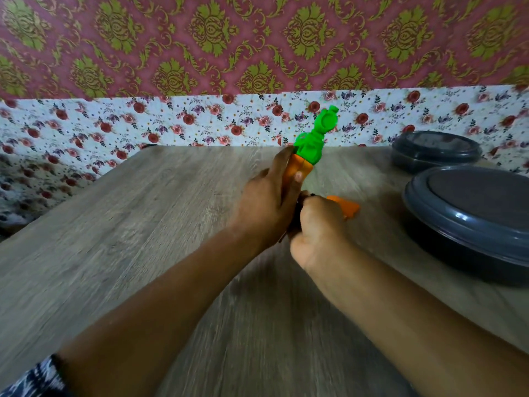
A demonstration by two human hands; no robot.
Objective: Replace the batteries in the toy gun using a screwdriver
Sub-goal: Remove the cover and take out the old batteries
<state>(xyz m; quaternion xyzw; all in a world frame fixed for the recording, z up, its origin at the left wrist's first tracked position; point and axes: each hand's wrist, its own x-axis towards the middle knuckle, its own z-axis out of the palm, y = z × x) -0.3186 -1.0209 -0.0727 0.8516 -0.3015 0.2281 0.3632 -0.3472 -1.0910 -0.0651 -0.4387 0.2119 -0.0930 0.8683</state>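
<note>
Gun [310,144] held upright, long axis pointing far, in both hands.
Left hand [269,204] fingers wrap its orange body; right hand [320,224] fingers curl at its near end, contents hidden.

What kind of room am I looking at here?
Probably a home, perhaps a dining or kitchen corner: a wood-grain table, damask wallpaper above a floral strip, and two lidded grey containers on the table.
</note>
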